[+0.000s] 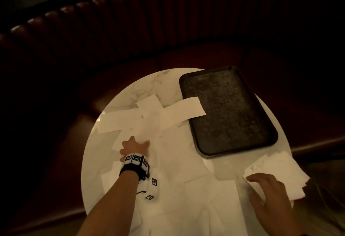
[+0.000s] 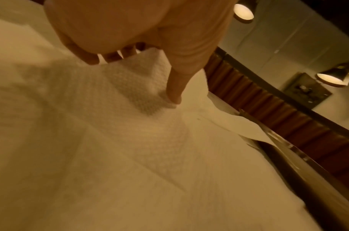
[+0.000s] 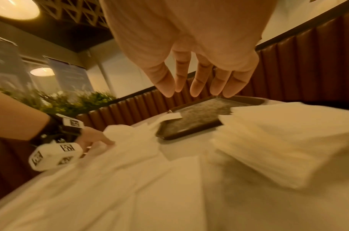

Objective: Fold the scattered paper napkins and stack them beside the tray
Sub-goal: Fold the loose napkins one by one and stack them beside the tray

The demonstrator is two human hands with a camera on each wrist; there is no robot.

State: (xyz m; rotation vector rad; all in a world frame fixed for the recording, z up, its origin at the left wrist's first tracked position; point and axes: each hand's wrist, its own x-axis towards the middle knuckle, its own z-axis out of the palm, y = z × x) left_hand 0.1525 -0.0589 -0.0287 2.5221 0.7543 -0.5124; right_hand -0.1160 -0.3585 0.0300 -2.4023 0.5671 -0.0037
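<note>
A: What do the napkins look like?

B: White paper sheets, mostly unfolded, overlapping all across the round marble table (image 1: pixel 130 90). The scattered napkins (image 1: pixel 179 161) cover most of the near and middle part of it. One long strip (image 1: pixel 186 109) lies with its far end over the left rim of the tray (image 1: pixel 231 112). The tray itself is dark, rectangular and speckled, on the right side of the table.

A: Any folded ones?

B: A stack of folded napkins (image 1: pixel 280 172) sits at the table's right edge, just beside the tray's near corner, its layers a little fanned.

A: And the hands?

B: The left hand (image 1: pixel 133 147) reaches out over the middle of the pile, fingers spread. In the left wrist view the thumb tip (image 2: pixel 174 96) presses on an embossed napkin (image 2: pixel 130 87) and the other fingertips (image 2: pixel 110 57) touch down farther on. Whether it pinches the paper, I cannot tell. It wears a black wrist band with white marker blocks (image 1: pixel 136 159).

A: The right?

B: The right hand (image 1: pixel 268 192) hovers at the near edge of the stack, fingers straight and close together, holding nothing.

A: The room?

B: Dim and warm. A brown ribbed banquette (image 1: pixel 168 26) curves behind the table; the wrist views show round lamps (image 2: pixel 243 11) and green plants (image 3: pixel 70 101).
</note>
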